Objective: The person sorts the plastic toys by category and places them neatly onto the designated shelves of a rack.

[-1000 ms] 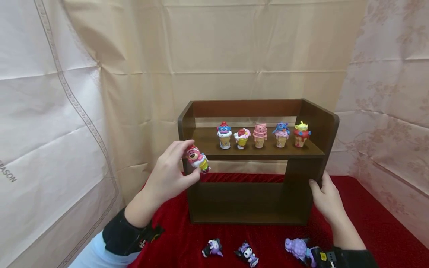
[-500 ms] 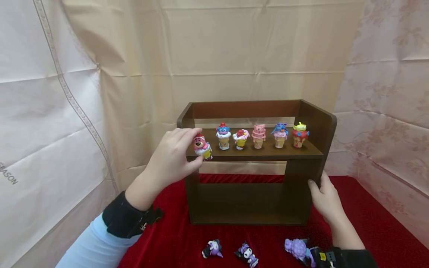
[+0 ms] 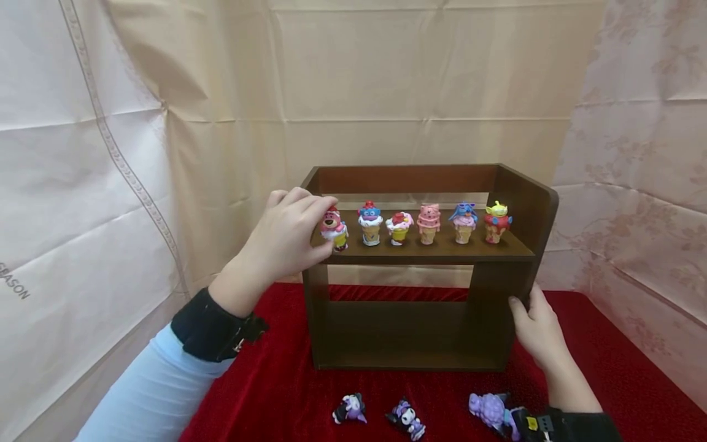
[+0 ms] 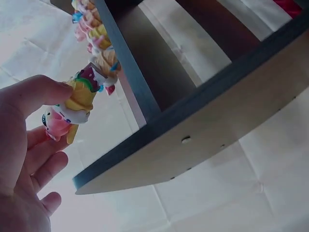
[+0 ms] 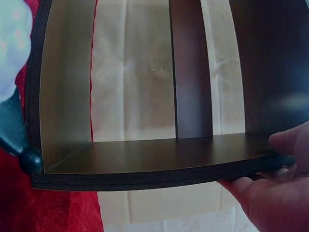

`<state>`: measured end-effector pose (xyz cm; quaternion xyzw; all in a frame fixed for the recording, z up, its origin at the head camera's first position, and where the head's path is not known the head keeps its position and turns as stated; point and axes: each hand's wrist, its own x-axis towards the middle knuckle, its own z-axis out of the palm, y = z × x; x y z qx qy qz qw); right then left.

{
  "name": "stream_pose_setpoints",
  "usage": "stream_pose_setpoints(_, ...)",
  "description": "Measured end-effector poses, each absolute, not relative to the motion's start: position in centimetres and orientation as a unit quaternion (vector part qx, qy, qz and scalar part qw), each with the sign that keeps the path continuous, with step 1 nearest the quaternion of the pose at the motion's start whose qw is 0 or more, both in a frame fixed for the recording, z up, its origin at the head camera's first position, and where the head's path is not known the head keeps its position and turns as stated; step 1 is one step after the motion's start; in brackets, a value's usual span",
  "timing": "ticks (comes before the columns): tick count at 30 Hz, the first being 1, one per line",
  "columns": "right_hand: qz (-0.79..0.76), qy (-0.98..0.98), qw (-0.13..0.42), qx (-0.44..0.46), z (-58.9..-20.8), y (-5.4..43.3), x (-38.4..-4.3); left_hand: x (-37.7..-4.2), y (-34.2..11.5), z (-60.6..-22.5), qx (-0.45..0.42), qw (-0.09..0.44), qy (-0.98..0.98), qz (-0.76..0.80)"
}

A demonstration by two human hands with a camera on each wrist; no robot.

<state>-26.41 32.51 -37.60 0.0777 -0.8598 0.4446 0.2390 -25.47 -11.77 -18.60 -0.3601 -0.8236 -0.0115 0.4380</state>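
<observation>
Two views show the bear figurine: head, left wrist.

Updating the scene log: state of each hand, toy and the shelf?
Brown two-tier wooden shelf: upright.
Bare right hand: grips the shelf's right side.
Pink bear-headed figurine with yellow cone: held; shelf contact unclear.
Bare left hand: pinches the bear figurine.
Five multicoloured cone-shaped figurines: upright on upper board.
Two small purple-black figurines: lying on velvety red cloth.
Larger purple figurine: lying, partly hidden.
</observation>
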Motion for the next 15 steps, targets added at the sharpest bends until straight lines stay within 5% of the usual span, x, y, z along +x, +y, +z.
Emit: stream_pose_setpoints(15,0.440,-0.861,0.240,0.081,-37.6,32.7,-26.6,-27.1,-11.2,-16.4,-0.316,0.380,-0.869,0.039)
